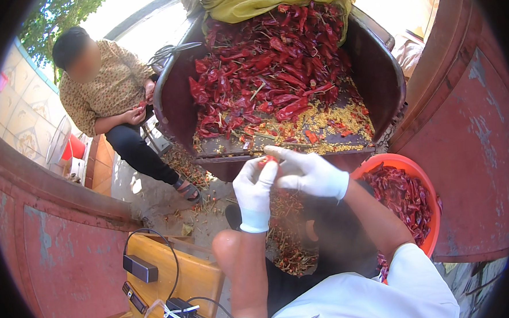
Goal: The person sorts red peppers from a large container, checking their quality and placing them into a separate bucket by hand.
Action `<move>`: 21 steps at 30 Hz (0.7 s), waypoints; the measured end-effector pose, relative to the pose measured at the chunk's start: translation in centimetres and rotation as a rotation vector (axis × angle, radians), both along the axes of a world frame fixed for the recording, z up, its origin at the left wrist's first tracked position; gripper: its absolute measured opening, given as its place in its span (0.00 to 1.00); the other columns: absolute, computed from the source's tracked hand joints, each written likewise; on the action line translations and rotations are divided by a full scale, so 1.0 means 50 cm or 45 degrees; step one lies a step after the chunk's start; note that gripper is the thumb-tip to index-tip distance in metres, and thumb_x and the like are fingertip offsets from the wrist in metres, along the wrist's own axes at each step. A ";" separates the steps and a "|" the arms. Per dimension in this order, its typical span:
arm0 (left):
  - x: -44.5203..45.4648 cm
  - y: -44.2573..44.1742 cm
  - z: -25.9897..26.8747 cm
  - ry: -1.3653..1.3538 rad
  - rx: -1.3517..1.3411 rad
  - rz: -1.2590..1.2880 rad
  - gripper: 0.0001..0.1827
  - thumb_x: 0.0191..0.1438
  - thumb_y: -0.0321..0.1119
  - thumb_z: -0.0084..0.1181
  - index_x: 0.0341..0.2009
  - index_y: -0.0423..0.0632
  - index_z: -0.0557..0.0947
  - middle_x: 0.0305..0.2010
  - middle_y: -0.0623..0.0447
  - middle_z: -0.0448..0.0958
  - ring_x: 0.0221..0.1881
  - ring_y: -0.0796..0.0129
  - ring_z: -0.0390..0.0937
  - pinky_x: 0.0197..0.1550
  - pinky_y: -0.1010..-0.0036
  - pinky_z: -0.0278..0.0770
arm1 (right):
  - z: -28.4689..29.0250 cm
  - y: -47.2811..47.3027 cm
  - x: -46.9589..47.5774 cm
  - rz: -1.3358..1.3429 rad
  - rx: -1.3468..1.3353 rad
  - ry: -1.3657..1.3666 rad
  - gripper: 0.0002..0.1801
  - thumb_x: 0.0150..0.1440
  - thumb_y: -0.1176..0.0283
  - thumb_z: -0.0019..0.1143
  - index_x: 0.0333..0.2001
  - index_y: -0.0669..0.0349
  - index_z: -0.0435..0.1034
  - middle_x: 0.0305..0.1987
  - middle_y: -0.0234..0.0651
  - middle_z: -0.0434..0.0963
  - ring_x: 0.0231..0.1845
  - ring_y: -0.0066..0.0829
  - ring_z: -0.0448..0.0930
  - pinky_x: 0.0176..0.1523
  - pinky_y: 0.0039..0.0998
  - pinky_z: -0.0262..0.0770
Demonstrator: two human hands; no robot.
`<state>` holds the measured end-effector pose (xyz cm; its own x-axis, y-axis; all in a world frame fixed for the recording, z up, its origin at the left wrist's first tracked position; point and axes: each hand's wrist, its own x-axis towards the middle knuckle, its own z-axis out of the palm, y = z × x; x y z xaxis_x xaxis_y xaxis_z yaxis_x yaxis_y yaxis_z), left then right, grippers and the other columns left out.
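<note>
My left hand (254, 191), in a white knit glove, pinches a small red chili pepper piece (268, 159) between thumb and fingers. Close against it on the right is my right hand (313, 173), gloved alike, its index finger stretched out above the piece and its thumb apart. Part of its fingers is hidden behind the left thumb. Both hands are at the near lip of a dark metal cart bed (174, 102). Dried red chili peppers (271, 67) are heaped in the bed, with loose yellow seeds (322, 127) spread along its front.
An orange basin (431, 193) of chilies stands at right. At left sits a person (103, 80) with a red piece in hand. A wooden stool (191, 274) holds a phone (135, 297), black boxes and cables. Stems litter the floor (166, 207). A yellow woven sack (272, 0) covers the far heap.
</note>
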<state>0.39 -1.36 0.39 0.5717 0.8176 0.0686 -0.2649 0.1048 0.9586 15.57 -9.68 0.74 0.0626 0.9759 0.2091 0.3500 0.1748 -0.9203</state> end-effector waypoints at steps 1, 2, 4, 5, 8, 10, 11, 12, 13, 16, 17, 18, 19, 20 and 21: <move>-0.007 0.005 0.004 -0.049 -0.030 0.051 0.14 0.60 0.33 0.60 0.45 0.35 0.80 0.40 0.49 0.81 0.37 0.73 0.78 0.43 0.72 0.79 | -0.003 0.012 0.016 -0.048 0.044 0.069 0.34 0.59 0.67 0.59 0.68 0.54 0.59 0.44 0.38 0.82 0.32 0.27 0.81 0.44 0.29 0.78; -0.009 0.018 -0.016 -0.176 -0.081 0.088 0.12 0.61 0.33 0.57 0.43 0.36 0.80 0.40 0.48 0.81 0.37 0.68 0.80 0.47 0.66 0.81 | 0.004 0.026 0.039 -0.157 -0.113 0.339 0.32 0.60 0.67 0.59 0.67 0.53 0.61 0.42 0.38 0.82 0.32 0.27 0.81 0.43 0.29 0.78; -0.016 0.025 -0.014 -0.368 -0.319 -0.022 0.11 0.62 0.33 0.54 0.45 0.39 0.77 0.39 0.44 0.81 0.38 0.62 0.81 0.49 0.58 0.83 | 0.019 0.060 0.085 -0.481 -0.190 0.253 0.28 0.61 0.66 0.56 0.65 0.51 0.64 0.38 0.40 0.82 0.31 0.30 0.81 0.41 0.32 0.78; -0.017 0.029 -0.019 -0.422 -0.393 -0.082 0.11 0.63 0.33 0.53 0.46 0.40 0.77 0.39 0.44 0.81 0.38 0.60 0.82 0.48 0.57 0.83 | 0.008 0.083 0.106 -0.676 -0.100 -0.100 0.27 0.61 0.64 0.55 0.65 0.49 0.65 0.35 0.42 0.82 0.30 0.34 0.82 0.40 0.35 0.79; -0.014 0.025 -0.019 -0.328 -0.457 -0.120 0.15 0.63 0.34 0.53 0.52 0.41 0.75 0.38 0.44 0.82 0.35 0.60 0.83 0.44 0.58 0.85 | -0.011 0.151 0.150 -0.910 -0.235 -0.964 0.21 0.62 0.54 0.48 0.58 0.42 0.70 0.35 0.48 0.81 0.37 0.50 0.81 0.42 0.47 0.76; -0.014 0.023 -0.010 -0.313 -0.480 -0.154 0.20 0.63 0.32 0.52 0.58 0.40 0.71 0.40 0.43 0.81 0.35 0.60 0.83 0.43 0.59 0.85 | -0.039 0.174 0.166 -0.939 -0.215 -1.021 0.19 0.62 0.53 0.48 0.55 0.44 0.72 0.34 0.47 0.81 0.38 0.50 0.81 0.42 0.47 0.76; -0.012 0.022 -0.007 -0.324 -0.476 -0.176 0.22 0.63 0.31 0.52 0.60 0.41 0.70 0.41 0.42 0.80 0.35 0.60 0.83 0.43 0.59 0.85 | -0.049 0.178 0.175 -0.956 -0.206 -1.050 0.19 0.63 0.53 0.48 0.53 0.44 0.73 0.33 0.47 0.81 0.38 0.50 0.82 0.43 0.48 0.76; -0.014 0.020 -0.004 -0.319 -0.467 -0.183 0.23 0.62 0.30 0.51 0.61 0.41 0.68 0.43 0.41 0.80 0.36 0.59 0.82 0.43 0.60 0.85 | -0.043 0.176 0.172 -0.942 -0.325 -1.021 0.17 0.63 0.52 0.47 0.45 0.49 0.75 0.35 0.46 0.81 0.39 0.50 0.81 0.44 0.47 0.75; -0.014 0.018 -0.001 -0.313 -0.459 -0.192 0.24 0.62 0.29 0.51 0.62 0.41 0.67 0.44 0.40 0.79 0.37 0.59 0.82 0.43 0.60 0.85 | -0.048 0.176 0.173 -0.973 -0.314 -0.992 0.17 0.63 0.52 0.47 0.43 0.49 0.75 0.35 0.46 0.81 0.39 0.50 0.81 0.44 0.47 0.75; -0.014 0.020 -0.004 -0.344 -0.458 -0.185 0.26 0.59 0.27 0.51 0.63 0.42 0.66 0.48 0.39 0.77 0.41 0.58 0.81 0.43 0.62 0.85 | -0.058 0.153 0.186 -1.066 -0.254 -0.936 0.16 0.62 0.53 0.49 0.38 0.53 0.75 0.35 0.46 0.81 0.40 0.50 0.81 0.44 0.46 0.75; -0.012 0.021 -0.006 -0.362 -0.462 -0.179 0.27 0.59 0.26 0.51 0.63 0.42 0.65 0.49 0.39 0.77 0.42 0.57 0.81 0.43 0.63 0.85 | -0.060 0.139 0.190 -1.077 -0.201 -0.856 0.13 0.60 0.56 0.53 0.37 0.53 0.76 0.34 0.46 0.81 0.40 0.50 0.80 0.44 0.45 0.75; -0.011 0.021 -0.007 -0.368 -0.483 -0.158 0.26 0.57 0.25 0.51 0.61 0.43 0.66 0.50 0.40 0.77 0.44 0.57 0.80 0.39 0.67 0.85 | -0.052 0.126 0.183 -1.094 -0.129 -0.730 0.11 0.59 0.60 0.55 0.37 0.55 0.76 0.33 0.44 0.81 0.37 0.46 0.81 0.42 0.42 0.76; -0.012 0.022 -0.009 -0.361 -0.482 -0.149 0.26 0.57 0.25 0.51 0.61 0.43 0.67 0.50 0.41 0.77 0.43 0.57 0.80 0.37 0.69 0.84 | -0.041 0.112 0.170 -1.103 -0.056 -0.601 0.10 0.58 0.64 0.57 0.37 0.57 0.76 0.32 0.43 0.82 0.35 0.42 0.82 0.41 0.39 0.76; -0.012 0.025 -0.012 -0.355 -0.481 -0.141 0.26 0.57 0.25 0.51 0.61 0.43 0.67 0.50 0.41 0.77 0.43 0.58 0.80 0.35 0.70 0.83 | -0.034 0.103 0.159 -1.076 0.001 -0.445 0.08 0.57 0.66 0.57 0.37 0.59 0.76 0.31 0.41 0.81 0.34 0.36 0.82 0.40 0.35 0.76; -0.009 0.024 -0.013 -0.350 -0.481 -0.141 0.26 0.57 0.25 0.51 0.61 0.44 0.67 0.50 0.42 0.77 0.43 0.58 0.80 0.33 0.72 0.83 | -0.028 0.090 0.149 -1.054 0.057 -0.293 0.07 0.57 0.69 0.58 0.37 0.60 0.76 0.30 0.39 0.81 0.32 0.31 0.81 0.39 0.32 0.76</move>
